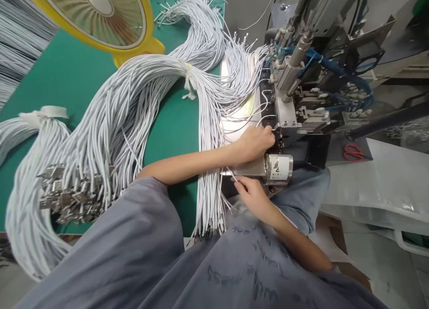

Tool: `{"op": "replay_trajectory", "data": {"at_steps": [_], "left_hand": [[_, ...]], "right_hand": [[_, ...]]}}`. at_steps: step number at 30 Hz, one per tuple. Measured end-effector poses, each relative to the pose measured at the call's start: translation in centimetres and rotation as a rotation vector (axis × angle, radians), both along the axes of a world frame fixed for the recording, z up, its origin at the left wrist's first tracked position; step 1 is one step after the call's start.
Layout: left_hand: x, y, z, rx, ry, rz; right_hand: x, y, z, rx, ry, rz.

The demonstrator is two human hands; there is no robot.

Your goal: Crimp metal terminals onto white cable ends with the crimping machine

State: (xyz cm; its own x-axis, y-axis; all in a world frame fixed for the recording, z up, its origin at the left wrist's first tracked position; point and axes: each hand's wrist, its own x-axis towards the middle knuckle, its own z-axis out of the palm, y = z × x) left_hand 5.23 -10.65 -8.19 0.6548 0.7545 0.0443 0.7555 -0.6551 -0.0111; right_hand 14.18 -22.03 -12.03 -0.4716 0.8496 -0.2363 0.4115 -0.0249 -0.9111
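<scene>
My left hand (256, 142) is closed at the front of a metal pneumatic machine (288, 110). Its fingertips are turned toward the machine, so what they hold, if anything, is hidden. Lower down, my right hand (254, 196) pinches a thin white cable (231, 173) between thumb and fingers. A tied bundle of white cables (210, 166) hangs beneath my left forearm toward my lap. More loose white cables (239, 61) lie along the machine's pale metal plate (246, 168), several with ends reaching its front. A metal cylinder with a white label (279, 169) sits close to both hands.
A yellow fan (147, 45) stands on the green table (176, 134). Thick white cable bundles with metal connectors (72, 195) cover the left side. Red-handled scissors (353, 152) lie to the right of the machine. Blue air hoses (335, 69) loop behind its cylinders.
</scene>
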Motion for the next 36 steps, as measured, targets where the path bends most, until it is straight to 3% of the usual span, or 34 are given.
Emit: {"op": "replay_trajectory", "data": {"at_steps": [4,7,11,14,19,22,27,36], "left_hand": [[0.7,-1.9,0.6,0.026,-0.239,-0.252],[0.6,-2.3,0.6,-0.034,-0.384,-0.227],[0.1,-1.3,0.1,-0.201,-0.543,-0.227],[-0.2,-0.5,-0.1,-0.272,-0.671,-0.244],[-0.4,-0.2,0.6,-0.327,-0.817,-0.274],[-0.2,-0.4,1.1,-0.358,-0.859,-0.263],[0.2,-0.7,1.1,-0.354,-0.947,-0.227],[-0.1,0.0,0.9,-0.046,-0.88,-0.251]], "right_hand": [[4.1,1.6,2.6,0.116,-0.125,-0.042],[7.0,3.3,3.4,0.173,-0.145,-0.163],[9.2,5.7,3.1,0.194,0.068,-0.421],[9.3,6.7,2.6,0.156,0.318,-0.57],[7.8,6.8,2.3,0.148,0.578,-0.652],[6.9,6.6,2.3,0.248,0.524,-0.722],[6.5,6.5,2.7,0.379,0.401,-0.717],[6.4,6.4,3.9,0.459,0.225,-0.739]]}}
